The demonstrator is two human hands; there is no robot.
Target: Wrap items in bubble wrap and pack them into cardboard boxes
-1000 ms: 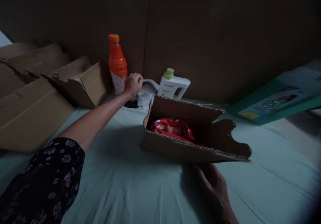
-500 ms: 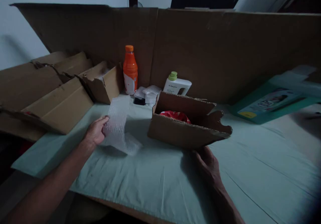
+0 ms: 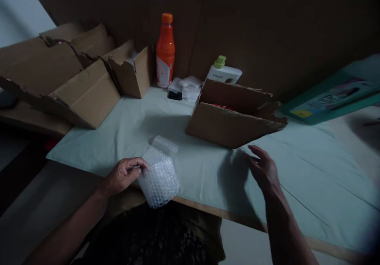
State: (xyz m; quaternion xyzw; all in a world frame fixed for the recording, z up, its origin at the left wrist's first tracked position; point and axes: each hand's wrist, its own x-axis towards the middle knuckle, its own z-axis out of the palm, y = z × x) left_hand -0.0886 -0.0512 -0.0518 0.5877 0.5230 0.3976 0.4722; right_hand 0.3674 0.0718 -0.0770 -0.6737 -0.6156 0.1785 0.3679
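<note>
Bubble wrap (image 3: 160, 180), apparently folded over on itself, is at the front of the counter (image 3: 208, 208), its near end reaching past the edge. The left hand (image 3: 121, 174) pinches its left side, thumb and fingers closed on it. The right hand (image 3: 264, 170) is well apart from the wrap, fingers loosely parted with nothing visible between them, just beside the cardboard box (image 3: 231, 126); contact there is hard to tell. The step in hand looks like one-handed handling; unfolding the wrap would call for right fingers on its free edge.
</note>
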